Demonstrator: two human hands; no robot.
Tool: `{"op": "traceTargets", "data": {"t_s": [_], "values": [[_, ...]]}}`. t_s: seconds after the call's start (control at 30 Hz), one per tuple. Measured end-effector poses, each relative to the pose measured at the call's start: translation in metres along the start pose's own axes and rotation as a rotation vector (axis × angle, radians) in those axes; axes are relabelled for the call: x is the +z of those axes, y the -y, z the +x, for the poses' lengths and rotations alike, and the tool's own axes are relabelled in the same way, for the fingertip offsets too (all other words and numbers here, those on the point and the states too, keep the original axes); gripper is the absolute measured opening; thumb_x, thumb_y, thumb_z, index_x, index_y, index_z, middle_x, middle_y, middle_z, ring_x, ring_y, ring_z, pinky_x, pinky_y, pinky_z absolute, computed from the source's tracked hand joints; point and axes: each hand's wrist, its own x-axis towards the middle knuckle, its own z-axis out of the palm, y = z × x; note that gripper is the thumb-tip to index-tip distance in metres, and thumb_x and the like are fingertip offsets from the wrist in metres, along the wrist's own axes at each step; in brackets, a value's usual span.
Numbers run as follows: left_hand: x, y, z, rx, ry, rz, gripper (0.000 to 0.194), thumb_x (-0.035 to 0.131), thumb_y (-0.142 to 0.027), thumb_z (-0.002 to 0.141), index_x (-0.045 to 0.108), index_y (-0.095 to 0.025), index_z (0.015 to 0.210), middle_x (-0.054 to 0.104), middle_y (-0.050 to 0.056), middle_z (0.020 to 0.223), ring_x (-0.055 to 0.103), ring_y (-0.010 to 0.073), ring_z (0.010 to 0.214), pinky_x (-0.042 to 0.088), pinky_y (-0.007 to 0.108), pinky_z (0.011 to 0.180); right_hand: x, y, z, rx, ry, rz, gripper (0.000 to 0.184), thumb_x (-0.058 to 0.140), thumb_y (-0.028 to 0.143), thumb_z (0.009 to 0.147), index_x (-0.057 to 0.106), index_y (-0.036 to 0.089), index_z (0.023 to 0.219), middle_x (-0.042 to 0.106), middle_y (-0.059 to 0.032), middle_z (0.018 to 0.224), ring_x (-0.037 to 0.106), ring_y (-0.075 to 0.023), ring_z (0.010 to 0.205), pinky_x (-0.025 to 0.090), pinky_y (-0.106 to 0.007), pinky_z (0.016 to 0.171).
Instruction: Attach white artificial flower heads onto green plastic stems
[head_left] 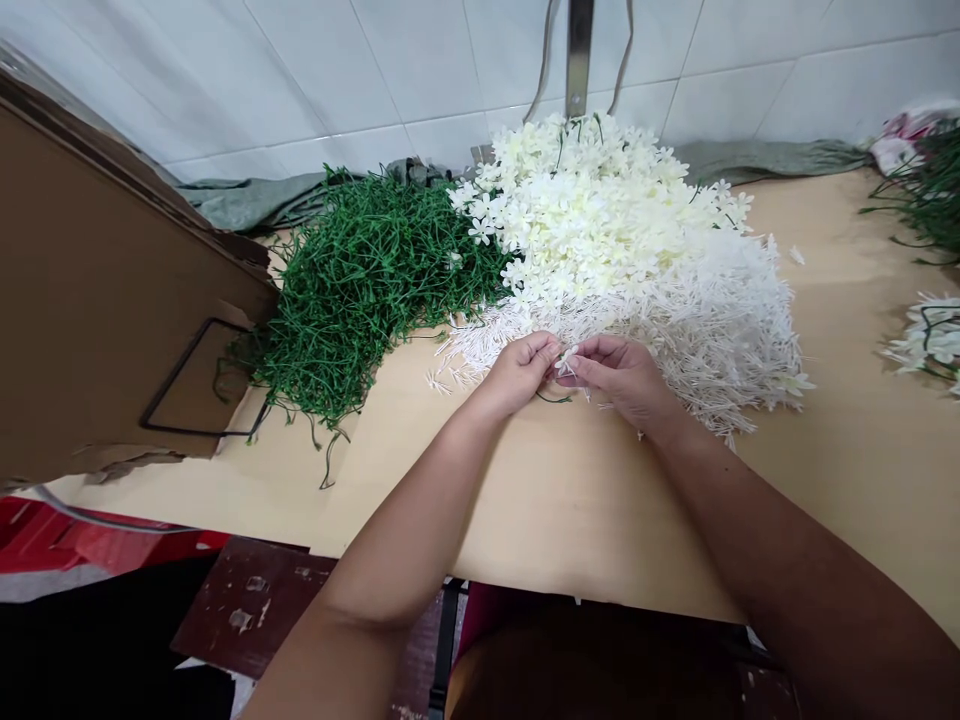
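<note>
My left hand (523,370) and my right hand (619,375) meet at the front of the heaps, fingers pinched. Between the fingertips shows a small white artificial flower (568,361), pinched by my right hand. A green plastic stem (553,399) pokes out below my left hand, which is closed on it. Just behind the hands lies a pile of thin white plastic pieces (712,330). Loose white flower heads (600,215) are heaped beyond that. To the left is a tangled mound of green stems (375,270).
A cardboard box (112,270) with a black wire frame (180,375) stands on the table (570,500) at left. Green cloth (772,158) lies along the tiled wall (420,60). More white flowers (934,338) and green stems (930,195) sit at the right edge.
</note>
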Motion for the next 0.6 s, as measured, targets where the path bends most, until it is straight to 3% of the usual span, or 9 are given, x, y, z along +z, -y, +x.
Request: {"op": "traceTargets", "data": {"t_s": [0.33,0.6], "values": [[-0.0017,0.0030,0.0013,0.004,0.024,-0.083,0.053,0.062,-0.067,0.067,0.047,-0.017,0.064,0.041,-0.005,0.051,0.034,0.0061,0.048,0.027,0.023,0.049,-0.0012,0.0020,-0.0001,0.018,0.055,0.025,0.036,0.089,0.035,0.044,0.066,0.018,0.067,0.067,0.0034,0.062,0.067,-0.0126,0.061,0.060,-0.038,0.077],[-0.0022,0.0012,0.0000,0.003,0.036,-0.077,0.054,0.061,-0.069,0.067,0.047,-0.017,0.064,0.042,-0.005,0.051,0.035,0.0058,0.049,0.027,0.023,0.049,-0.0006,-0.0016,0.0002,-0.013,0.053,0.035,0.030,0.087,0.032,0.050,0.067,0.018,0.066,0.067,0.0026,0.064,0.066,-0.0128,0.063,0.060,-0.036,0.074]]}}
